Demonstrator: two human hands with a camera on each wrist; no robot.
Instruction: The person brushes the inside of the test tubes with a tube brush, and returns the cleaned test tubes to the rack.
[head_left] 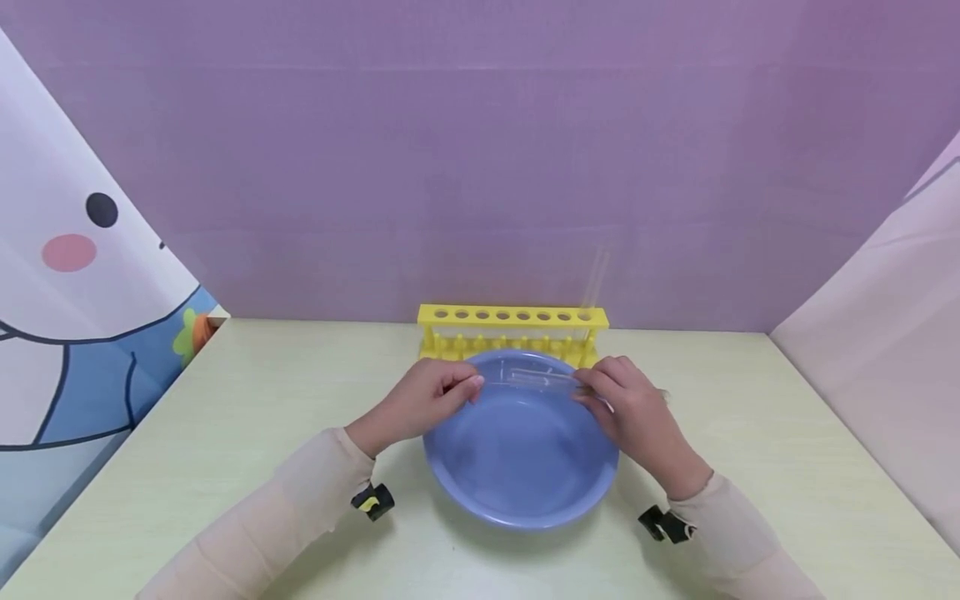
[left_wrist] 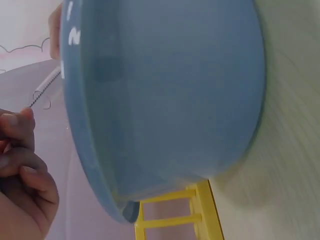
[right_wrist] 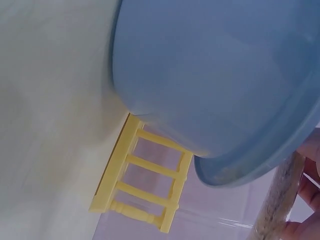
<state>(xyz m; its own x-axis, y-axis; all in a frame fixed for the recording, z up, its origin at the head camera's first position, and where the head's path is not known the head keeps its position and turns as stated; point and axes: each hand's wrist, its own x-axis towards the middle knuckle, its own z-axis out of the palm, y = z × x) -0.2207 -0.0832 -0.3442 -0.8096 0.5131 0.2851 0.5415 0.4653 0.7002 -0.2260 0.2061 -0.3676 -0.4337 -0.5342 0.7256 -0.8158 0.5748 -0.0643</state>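
Observation:
Over the far part of a blue basin [head_left: 521, 454], my right hand [head_left: 633, 408] grips a clear glass test tube [head_left: 542, 377] lying nearly level. My left hand [head_left: 438, 396] pinches the thin twisted-wire handle of a test tube brush [left_wrist: 45, 90], which runs into the tube's mouth in the left wrist view. Brownish bristles [right_wrist: 281, 197] show along the tube beside my right fingers in the right wrist view. Both hands are around the height of the basin's rim, one at each side. The tube's far end is mostly hidden by my right hand.
Right behind the basin stands a yellow test tube rack [head_left: 517, 315] with a row of holes. Another clear test tube [head_left: 596, 279] sticks up from its right end. A purple cloth [head_left: 480, 167] hangs along the table's back edge. The pale table [head_left: 300, 400] extends to both sides.

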